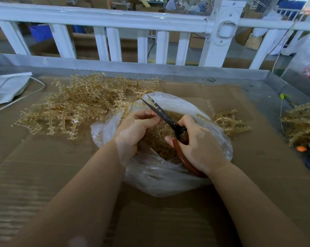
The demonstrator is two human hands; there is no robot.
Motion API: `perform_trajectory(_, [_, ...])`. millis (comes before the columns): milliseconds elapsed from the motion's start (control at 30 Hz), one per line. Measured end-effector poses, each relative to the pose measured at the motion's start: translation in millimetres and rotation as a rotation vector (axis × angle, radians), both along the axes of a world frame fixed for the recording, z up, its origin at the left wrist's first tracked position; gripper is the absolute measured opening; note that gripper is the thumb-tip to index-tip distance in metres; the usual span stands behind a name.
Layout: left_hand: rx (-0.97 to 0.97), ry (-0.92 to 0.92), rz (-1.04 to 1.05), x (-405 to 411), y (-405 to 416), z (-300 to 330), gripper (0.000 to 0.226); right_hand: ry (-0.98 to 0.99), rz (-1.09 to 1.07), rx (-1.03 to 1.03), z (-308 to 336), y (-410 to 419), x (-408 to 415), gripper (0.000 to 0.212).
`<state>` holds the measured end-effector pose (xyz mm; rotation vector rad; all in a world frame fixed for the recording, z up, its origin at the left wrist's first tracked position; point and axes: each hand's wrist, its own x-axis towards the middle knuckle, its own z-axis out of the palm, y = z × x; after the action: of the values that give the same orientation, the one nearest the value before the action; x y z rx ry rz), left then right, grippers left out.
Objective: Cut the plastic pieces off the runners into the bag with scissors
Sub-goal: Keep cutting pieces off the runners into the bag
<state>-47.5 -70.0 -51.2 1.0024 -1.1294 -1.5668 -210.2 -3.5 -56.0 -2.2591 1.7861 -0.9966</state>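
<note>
A clear plastic bag (161,179) lies open on the cardboard in front of me, with amber cut pieces (157,141) heaped inside. My right hand (198,145) grips scissors (165,118) with red-brown handles; the black blades are parted and point up and left over the bag. My left hand (134,129) pinches a small runner piece at the blades, mostly hidden by my fingers. A big tangle of amber runners (75,106) lies behind and left of the bag.
Cardboard (43,166) covers a grey metal tray with a raised rim (150,68). More runners lie right of the bag (229,122) and at the right edge (302,125). A grey bag with a cord (6,86) sits far left. A white railing (115,20) stands behind.
</note>
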Motion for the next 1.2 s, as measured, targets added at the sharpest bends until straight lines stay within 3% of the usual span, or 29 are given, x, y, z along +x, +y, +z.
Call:
perform_trajectory(467, [-0.023, -0.065, 0.040, -0.7, 2.8, 0.9, 0.013, 0.000, 0.004, 0.013, 0.2, -0.8, 1.3, 0.035])
perform_trajectory(533, [-0.062, -0.070, 0.092, -0.3, 2.8, -0.3, 0.029, 0.013, 0.004, -0.001, -0.7, -1.0, 1.1, 0.035])
perform_trajectory(600, [-0.094, -0.068, 0.097, 0.4, 3.2, -0.1, 0.030, 0.024, 0.005, -0.008, -0.8, -1.1, 0.9, 0.035])
perform_trajectory(800, [-0.083, 0.033, 0.135, 1.2, 3.2, 4.4, 0.024, 0.050, 0.012, 0.001, -1.6, -0.3, 0.4, 0.033])
perform_trajectory(1200, [-0.065, 0.033, 0.117, 0.6, -0.9, 2.2, 0.027, 0.019, 0.034, 0.027, 1.1, 0.1, -0.2, 0.034])
